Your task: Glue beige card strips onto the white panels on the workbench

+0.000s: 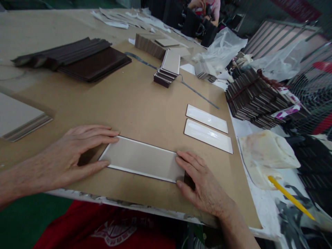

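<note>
A long grey card panel (144, 159) with a thin white border lies flat on the brown work board (135, 100) near its front edge. My left hand (70, 154) frames the panel's left end, fingers stretched along the far edge and thumb at the near edge. My right hand (201, 183) rests at the panel's right end with fingers spread, a dark piece (188, 180) partly hidden under it. Two glossy white strips (207, 127) lie side by side just beyond my right hand.
Dark brown sheets (77, 58) are fanned at the back left. A small stack of cards (168, 69) stands mid-back, grey boards (18, 119) at the left edge. A tied bundle of dark pieces (255, 98), a pale glue tub (267, 154) and a yellow brush handle (290, 197) sit at the right. Another person's hands (201, 5) are far back.
</note>
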`<state>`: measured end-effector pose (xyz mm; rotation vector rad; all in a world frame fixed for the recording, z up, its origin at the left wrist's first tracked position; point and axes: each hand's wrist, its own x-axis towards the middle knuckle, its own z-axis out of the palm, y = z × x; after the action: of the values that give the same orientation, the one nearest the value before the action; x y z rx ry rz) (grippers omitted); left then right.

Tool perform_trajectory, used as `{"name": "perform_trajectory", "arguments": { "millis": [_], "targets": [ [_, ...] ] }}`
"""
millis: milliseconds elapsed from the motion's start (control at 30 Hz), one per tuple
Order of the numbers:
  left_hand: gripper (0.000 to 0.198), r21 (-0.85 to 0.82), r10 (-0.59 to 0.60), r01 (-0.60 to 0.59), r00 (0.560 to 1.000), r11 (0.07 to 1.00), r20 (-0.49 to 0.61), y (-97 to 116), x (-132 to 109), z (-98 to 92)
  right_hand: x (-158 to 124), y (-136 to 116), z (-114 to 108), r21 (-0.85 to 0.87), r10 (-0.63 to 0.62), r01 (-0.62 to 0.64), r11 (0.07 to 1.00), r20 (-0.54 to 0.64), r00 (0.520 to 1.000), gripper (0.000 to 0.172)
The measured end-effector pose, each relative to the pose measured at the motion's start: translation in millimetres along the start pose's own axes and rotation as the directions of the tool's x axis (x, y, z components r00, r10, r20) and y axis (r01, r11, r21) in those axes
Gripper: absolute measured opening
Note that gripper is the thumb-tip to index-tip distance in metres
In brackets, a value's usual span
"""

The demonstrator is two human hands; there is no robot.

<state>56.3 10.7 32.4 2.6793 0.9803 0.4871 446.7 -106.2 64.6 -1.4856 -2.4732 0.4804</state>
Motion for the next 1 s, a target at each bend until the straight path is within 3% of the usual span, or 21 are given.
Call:
{"name": "perform_trajectory", "arguments": {
  "millis": [200, 367, 500, 667, 800, 1000],
  "targets": [
    [0.051, 0.001, -0.004, 0.004, 1.0, 1.0, -0.005, 0, -1, 1.6, 0, -5, 2, -0.094, 0.018, -0.014, 0.995, 0.041, 0.999, 0.058],
    [0.041, -0.027, -0.036, 0.036, 0.999, 0.999, -0.004, 12, 4, -6.6, 3, -15, -4, -0.116, 0.033, -0.026, 0.993, 0.053, 0.998, 0.053],
    [0.039, 0.043, 0.02, -0.023, 0.997, 0.999, 0.075, 23, 12, -16.6, 9, -23, -9, -0.125, 0.031, -0.022, 0.992, 0.073, 0.997, 0.05],
    [0.062, 0.206, 0.156, -0.183, 0.978, 0.961, 0.14, 37, 22, -14.0, 19, -43, -6, -0.224, 0.021, -0.005, 0.974, 0.066, 0.998, 0.064],
    [0.096, 0.317, 0.157, -0.203, 0.974, 0.926, 0.165, 50, 26, -4.6, 27, -55, 3, -0.317, 0.083, -0.062, 0.946, 0.055, 0.995, 0.073],
    [0.093, 0.352, 0.116, -0.169, 0.979, 0.921, 0.168, 49, 22, -2.1, 16, -46, 9, -0.314, 0.069, -0.059, 0.948, 0.022, 0.997, 0.066]
  ]
}}
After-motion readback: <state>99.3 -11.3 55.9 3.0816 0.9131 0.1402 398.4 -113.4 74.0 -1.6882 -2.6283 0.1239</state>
